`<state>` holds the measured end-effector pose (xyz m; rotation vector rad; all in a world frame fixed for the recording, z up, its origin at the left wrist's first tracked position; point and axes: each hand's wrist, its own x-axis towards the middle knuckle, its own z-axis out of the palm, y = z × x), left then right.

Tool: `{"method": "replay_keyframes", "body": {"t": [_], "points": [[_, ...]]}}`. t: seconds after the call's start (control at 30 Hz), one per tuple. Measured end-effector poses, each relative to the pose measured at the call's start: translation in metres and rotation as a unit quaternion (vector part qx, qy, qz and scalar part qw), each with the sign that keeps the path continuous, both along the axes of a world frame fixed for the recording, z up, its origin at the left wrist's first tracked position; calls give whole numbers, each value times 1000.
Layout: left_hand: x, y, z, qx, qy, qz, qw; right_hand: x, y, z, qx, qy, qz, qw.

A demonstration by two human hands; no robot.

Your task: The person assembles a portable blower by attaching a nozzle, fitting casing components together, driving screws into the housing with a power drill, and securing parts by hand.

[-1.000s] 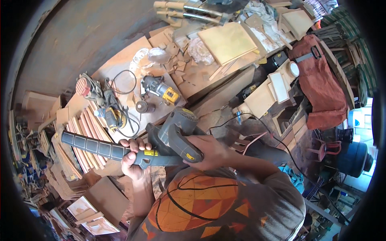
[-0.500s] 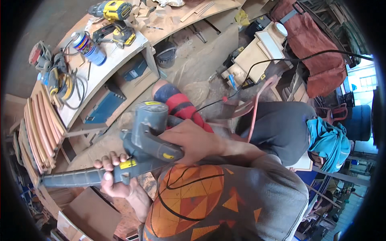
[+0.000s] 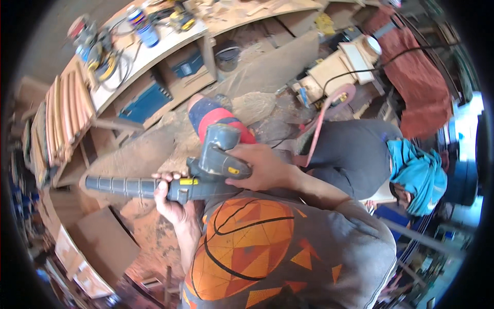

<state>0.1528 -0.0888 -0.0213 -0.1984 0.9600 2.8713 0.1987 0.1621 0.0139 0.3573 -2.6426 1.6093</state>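
In both hands I hold a dark grey handheld blower (image 3: 216, 149) with a long ribbed nozzle (image 3: 121, 186) pointing left. My right hand (image 3: 262, 165) wraps round its rear handle. My left hand (image 3: 172, 198) grips the base of the nozzle from below, its fingertips curled over the top. The blower sits just in front of my shirt, its nozzle nearly level across the view. The nozzle's tip is over a dusty patch beside the bench. Part of the blower's grip is hidden behind my right hand.
A workbench (image 3: 170, 44) curves along the far left, carrying a spray can (image 3: 143, 26), a sander (image 3: 100, 62) and a drill. Curved wooden strips (image 3: 67, 110) lean at its end. A person in a teal head cloth (image 3: 419, 175) bends at the right. A black cable (image 3: 381, 67) crosses behind.
The view has shifted, with the bench moving up and right. The blower has swung so its nozzle is more level and farther right. Both hands keep their grip.
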Motion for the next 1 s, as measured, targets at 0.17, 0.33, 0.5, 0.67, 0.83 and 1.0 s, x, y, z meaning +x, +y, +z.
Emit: {"method": "replay_keyframes", "body": {"t": [0.17, 0.33, 0.5, 0.67, 0.83, 1.0], "points": [[16, -1, 9, -61, 26, 1, 998, 9, 4, -7, 68, -12, -29, 997], [17, -6, 3, -124, 35, -12, 992, -1, 7, 3, 69, -76, -1, 995], [-2, -1, -17, -91, -44, 11, 995, -22, 14, 4, 47, -66, 67, 994], [-24, 6, -27, -57, -103, 14, 993, -39, 4, -3, 49, -99, 67, 992], [-28, 9, -37, -28, -103, 37, 994, -46, 1, -1, 54, -74, 62, 994], [-35, 16, -29, 5, -52, 30, 998, -56, -6, 0, 58, -107, 7, 993]]}}
